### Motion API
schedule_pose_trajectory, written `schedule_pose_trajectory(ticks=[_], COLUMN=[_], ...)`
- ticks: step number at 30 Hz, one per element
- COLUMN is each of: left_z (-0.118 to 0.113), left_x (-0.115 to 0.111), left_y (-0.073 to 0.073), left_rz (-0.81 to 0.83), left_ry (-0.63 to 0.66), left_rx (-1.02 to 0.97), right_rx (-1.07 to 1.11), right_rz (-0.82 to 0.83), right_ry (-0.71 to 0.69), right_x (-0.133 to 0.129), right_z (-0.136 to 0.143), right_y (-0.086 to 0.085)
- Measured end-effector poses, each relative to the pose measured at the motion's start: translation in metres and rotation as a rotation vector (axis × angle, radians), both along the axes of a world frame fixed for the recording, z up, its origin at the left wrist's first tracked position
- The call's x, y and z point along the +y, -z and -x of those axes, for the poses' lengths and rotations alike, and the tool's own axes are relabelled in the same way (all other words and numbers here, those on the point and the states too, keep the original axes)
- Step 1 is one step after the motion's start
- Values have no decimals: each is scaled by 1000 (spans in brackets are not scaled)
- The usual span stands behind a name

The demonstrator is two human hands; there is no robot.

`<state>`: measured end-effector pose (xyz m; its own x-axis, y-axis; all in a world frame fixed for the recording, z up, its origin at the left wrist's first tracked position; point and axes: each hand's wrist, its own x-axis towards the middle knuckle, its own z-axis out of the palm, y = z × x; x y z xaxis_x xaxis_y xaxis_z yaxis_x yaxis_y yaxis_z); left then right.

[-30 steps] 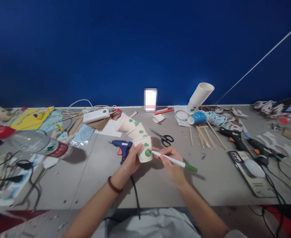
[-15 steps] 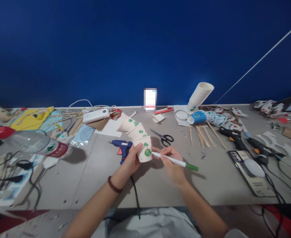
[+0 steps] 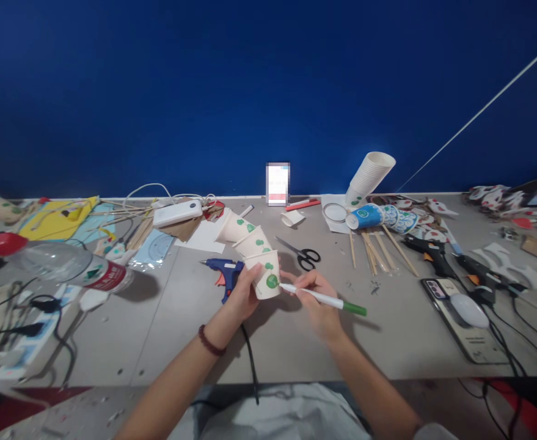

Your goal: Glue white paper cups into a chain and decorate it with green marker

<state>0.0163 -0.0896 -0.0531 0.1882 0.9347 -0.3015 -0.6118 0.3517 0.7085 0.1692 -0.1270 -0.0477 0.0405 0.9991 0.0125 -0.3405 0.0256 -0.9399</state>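
Observation:
My left hand [image 3: 244,294] grips the nearest of three joined white paper cups [image 3: 263,289], which form a curved chain leading away to the upper left. Green spots mark the cups' sides. Between the fingers of my right hand [image 3: 319,304] is a white marker [image 3: 327,298] with a green end. Its tip meets or nearly meets the edge of the large green spot on the nearest cup. Behind my left hand lies a blue glue gun [image 3: 225,269], partly covered by the hand. Black-handled scissors [image 3: 305,257] rest just beyond my right hand.
A tall stack of paper cups [image 3: 369,177] leans at the back right, beside a joined blue-patterned cup chain [image 3: 372,216] and wooden sticks [image 3: 373,252]. A phone [image 3: 461,330] and black glue guns [image 3: 433,255] lie right. A plastic bottle [image 3: 66,263] and power strip [image 3: 39,336] occupy the left.
Both hands stay almost in place, still holding the cups and the marker. The nearest cup and the marker tip have shifted very slightly.

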Motion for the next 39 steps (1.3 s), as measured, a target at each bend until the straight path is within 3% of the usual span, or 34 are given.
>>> schedule_pose_trajectory(ticks=[15, 39], left_z=[-1, -2], left_x=[1, 0], left_y=[-4, -1], left_rz=[12, -16], left_ry=[-15, -40], left_rx=[19, 33], right_rx=[-27, -104], right_rz=[-62, -18], right_ry=[-16, -15], right_x=[0, -1], right_z=[0, 2], right_y=[-3, -6])
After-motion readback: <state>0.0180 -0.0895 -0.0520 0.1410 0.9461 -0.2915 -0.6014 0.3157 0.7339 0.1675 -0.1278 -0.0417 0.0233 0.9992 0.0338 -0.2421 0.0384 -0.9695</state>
